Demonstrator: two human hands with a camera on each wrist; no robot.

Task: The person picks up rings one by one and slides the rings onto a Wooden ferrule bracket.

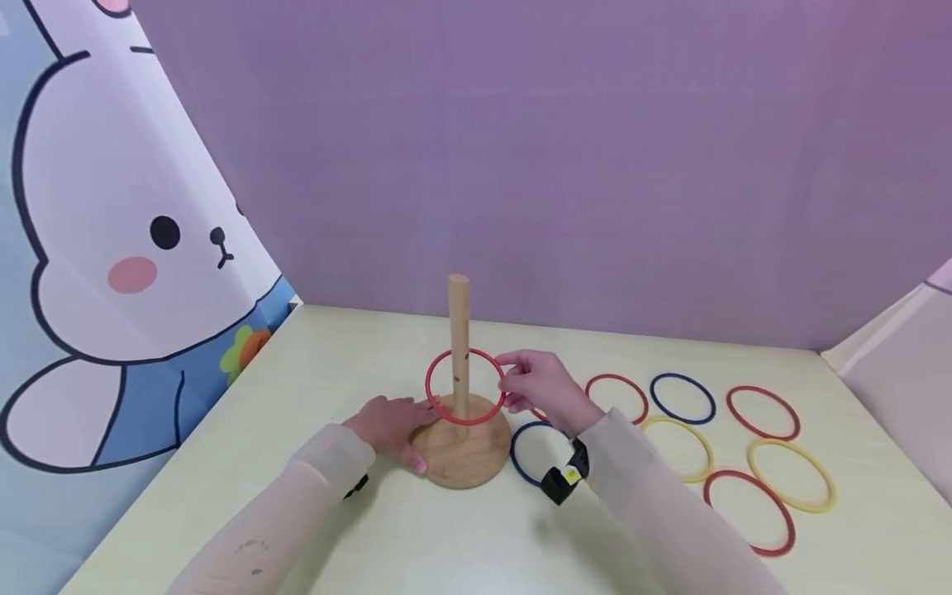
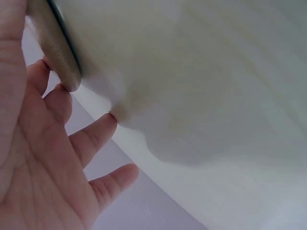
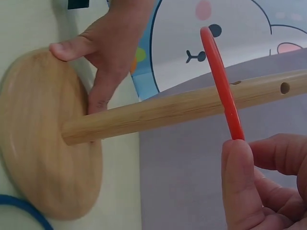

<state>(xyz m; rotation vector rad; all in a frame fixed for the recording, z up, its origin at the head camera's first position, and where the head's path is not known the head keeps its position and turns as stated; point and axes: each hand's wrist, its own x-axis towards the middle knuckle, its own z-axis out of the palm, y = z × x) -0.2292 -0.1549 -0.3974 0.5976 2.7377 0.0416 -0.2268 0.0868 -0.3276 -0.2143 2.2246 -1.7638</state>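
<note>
A wooden peg stand with an upright post (image 1: 459, 314) and a round base (image 1: 464, 463) stands on the table. My left hand (image 1: 390, 423) rests spread against the base's left side, thumb at the near edge; in the left wrist view, fingertips (image 2: 60, 103) touch the rim. A red ring (image 3: 218, 72) encircles the post partway up, raised above the base. My right hand (image 1: 543, 384) pinches that ring at its right side between thumb and fingers. Seen from the right wrist, the ring is edge-on across the post, below a small hole.
Right of the base lies a blue ring (image 1: 539, 424), partly behind my right wrist. Several more rings lie further right, among them a red ring (image 1: 790, 529), a yellow ring (image 1: 814, 508) and another blue ring (image 1: 684, 376). A purple backdrop (image 1: 558, 165) rises behind the table.
</note>
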